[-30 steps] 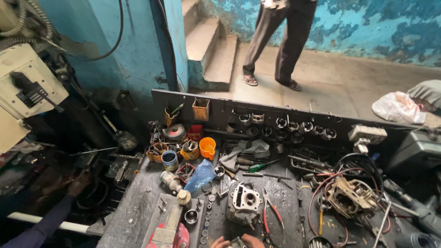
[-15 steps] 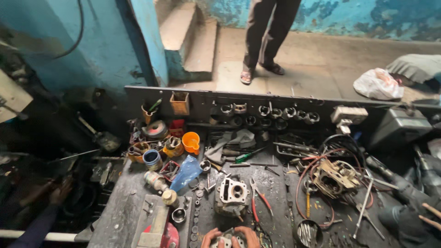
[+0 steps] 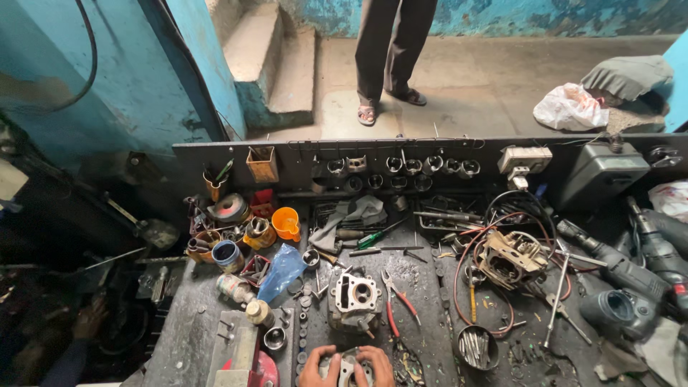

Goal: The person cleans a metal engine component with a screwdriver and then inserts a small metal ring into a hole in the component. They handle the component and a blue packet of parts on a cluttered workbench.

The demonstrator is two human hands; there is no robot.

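Fingers of both hands are curling around a round grey metal part (image 3: 347, 369) at the bench's near edge: the left hand (image 3: 317, 367) is gripping its left side, the right hand (image 3: 375, 364) its right. Half a second earlier only the fingertips were showing at the bottom edge; now both hands are sitting further into the head view, so the hold looks settled. Just beyond the part a finned engine cylinder (image 3: 354, 297) is standing, with red-handled pliers (image 3: 396, 307) lying beside it and a blue plastic bag (image 3: 280, 270) to its left.
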